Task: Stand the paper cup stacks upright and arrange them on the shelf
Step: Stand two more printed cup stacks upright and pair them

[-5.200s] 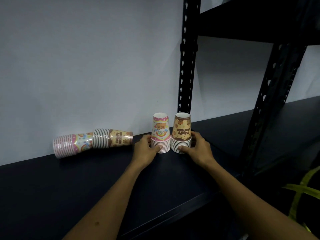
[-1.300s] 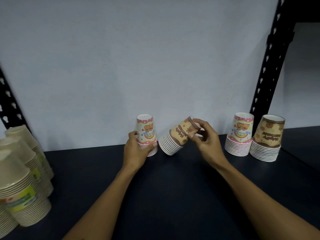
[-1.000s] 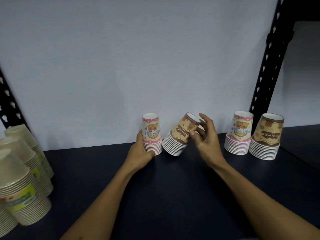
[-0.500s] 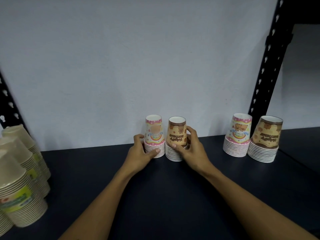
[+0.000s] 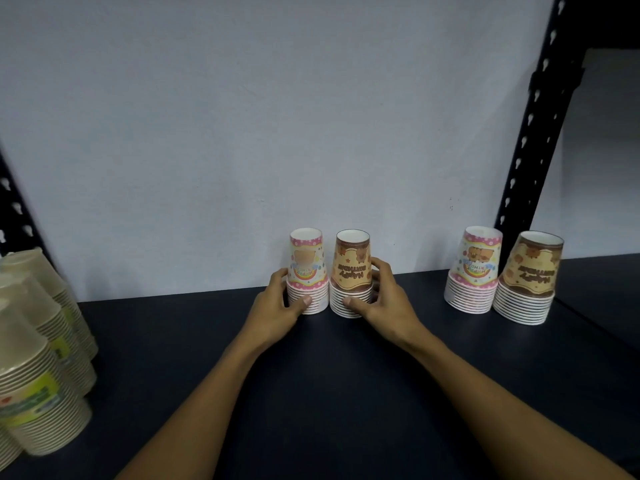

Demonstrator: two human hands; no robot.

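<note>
Pink stack [image 5: 308,282] and brown stack [image 5: 351,282] stand gripped

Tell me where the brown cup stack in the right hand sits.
Mid-shelf against the wall, the brown stack stands upright in the right hand, beside the pink stack.

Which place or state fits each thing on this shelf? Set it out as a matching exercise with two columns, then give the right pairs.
Things
1. pink cup stack
2. brown cup stack
3. plain cup stacks
4. far brown stack

Places or states
A. at the left edge of the view
B. gripped by the left hand
C. standing free, furthest right
D. gripped by the right hand

Pairs: 1-B, 2-D, 3-A, 4-C
</note>
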